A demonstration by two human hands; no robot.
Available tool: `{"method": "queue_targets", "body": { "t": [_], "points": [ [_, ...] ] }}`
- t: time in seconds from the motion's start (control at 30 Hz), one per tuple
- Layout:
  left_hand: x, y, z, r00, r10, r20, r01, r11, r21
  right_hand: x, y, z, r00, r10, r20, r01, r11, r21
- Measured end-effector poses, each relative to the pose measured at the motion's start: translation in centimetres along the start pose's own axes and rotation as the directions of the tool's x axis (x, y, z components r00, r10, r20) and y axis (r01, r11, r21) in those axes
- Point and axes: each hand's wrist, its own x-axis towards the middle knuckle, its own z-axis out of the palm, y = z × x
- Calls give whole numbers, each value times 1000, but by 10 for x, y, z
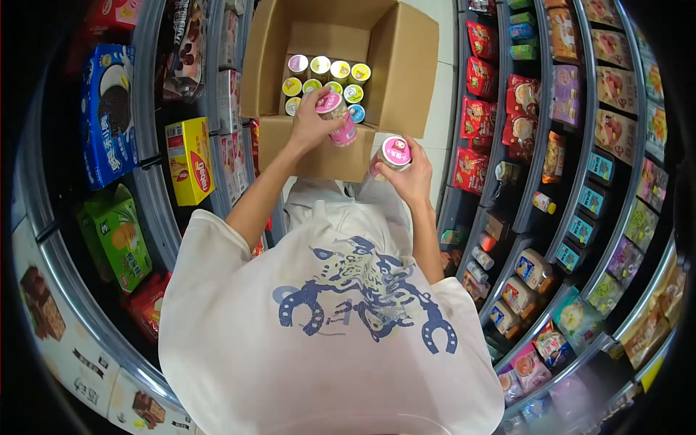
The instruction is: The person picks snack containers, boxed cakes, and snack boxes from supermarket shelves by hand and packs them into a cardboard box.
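My left hand [310, 122] is wrapped round a pink-lidded snack jar [342, 133], tilted over the near edge of an open cardboard box [406, 80]. Its clear side shows pale contents and a pink label. In my right hand [413, 174] is a second jar with a pink and white lid [396, 152], held just right of the box's front flap. Inside the box stand several upright jars [320, 67] with yellow, green, pink and blue lids, grouped toward the near left. My left hand and its jar hide part of that group.
Snack shelves rise on both sides. On the left are a blue cookie pack [109, 116], a yellow box [190, 161] and a green box [125, 239]. To the right hang red bags [478, 119] near several small blue packs [587, 199]. Pale floor tiles [438, 94] show beside the box.
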Motion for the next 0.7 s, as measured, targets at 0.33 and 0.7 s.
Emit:
{"method": "queue_targets", "body": {
  "t": [0.33, 0.7],
  "points": [
    [71, 7, -10, 992, -96, -84, 104, 990, 95, 109, 1, 17, 999, 25, -29, -14, 936, 351],
    [218, -2, 15, 989, 126, -77, -61, 822, 566, 324, 5, 63, 863, -491, -115, 504, 851, 149]
  ]
}}
